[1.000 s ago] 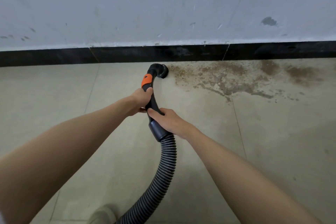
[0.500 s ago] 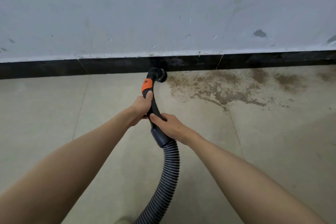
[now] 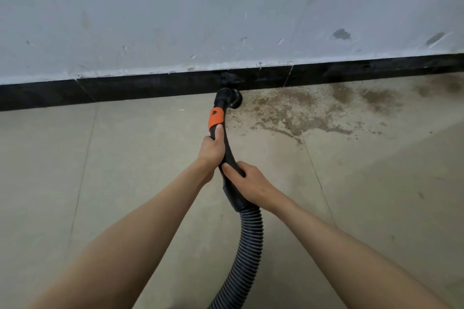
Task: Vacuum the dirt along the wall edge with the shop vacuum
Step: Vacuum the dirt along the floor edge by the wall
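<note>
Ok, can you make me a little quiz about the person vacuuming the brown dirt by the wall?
1. True or false: the black vacuum nozzle sits against the black baseboard strip.
2. Which hand sits nearer the orange band on the black curved handle? A left hand B right hand
3. Fill in: the brown dirt patch lies to the ____ of the nozzle.

Key: 1 true. 2 A. 3 right.
</note>
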Demonstrator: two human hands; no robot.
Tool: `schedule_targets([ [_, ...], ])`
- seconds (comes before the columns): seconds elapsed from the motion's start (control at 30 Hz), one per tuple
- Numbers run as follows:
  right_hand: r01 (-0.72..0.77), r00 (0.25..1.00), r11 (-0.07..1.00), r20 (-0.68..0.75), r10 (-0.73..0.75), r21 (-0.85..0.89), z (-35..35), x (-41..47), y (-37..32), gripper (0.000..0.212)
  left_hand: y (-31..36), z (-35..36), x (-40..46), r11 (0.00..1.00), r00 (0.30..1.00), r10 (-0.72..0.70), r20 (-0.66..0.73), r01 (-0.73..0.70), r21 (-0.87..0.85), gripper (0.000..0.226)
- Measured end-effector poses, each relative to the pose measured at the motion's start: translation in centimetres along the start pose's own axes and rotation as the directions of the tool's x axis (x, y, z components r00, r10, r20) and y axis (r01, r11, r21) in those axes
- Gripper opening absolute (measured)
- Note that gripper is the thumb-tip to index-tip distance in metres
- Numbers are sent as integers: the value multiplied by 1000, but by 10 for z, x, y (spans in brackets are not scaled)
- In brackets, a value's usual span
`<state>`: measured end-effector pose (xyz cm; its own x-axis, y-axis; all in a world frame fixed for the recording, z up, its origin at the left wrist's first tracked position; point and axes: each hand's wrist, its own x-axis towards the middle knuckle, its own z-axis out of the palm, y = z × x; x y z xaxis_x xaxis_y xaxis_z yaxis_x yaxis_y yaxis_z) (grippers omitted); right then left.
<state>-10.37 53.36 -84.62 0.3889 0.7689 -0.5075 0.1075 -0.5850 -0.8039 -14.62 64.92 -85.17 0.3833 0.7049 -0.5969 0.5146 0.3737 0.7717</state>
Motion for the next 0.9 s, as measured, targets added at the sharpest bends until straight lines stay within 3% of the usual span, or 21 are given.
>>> schedule_targets([
  [0.5,29,993,1000,113,-29,4,32,-27,10,28,-35,-22,-33,999,987,7,-160,1,54,52],
  [0.7,16,1000,1000,11,-16,24,16,-39,21,28,-26,0,-37,992,999,9,-40,-4,123,52],
  [0.9,-10,999,1000,-43,11,26,2,-40,23,27,-16,15,-35,996,997,-24,74,18,85,54],
])
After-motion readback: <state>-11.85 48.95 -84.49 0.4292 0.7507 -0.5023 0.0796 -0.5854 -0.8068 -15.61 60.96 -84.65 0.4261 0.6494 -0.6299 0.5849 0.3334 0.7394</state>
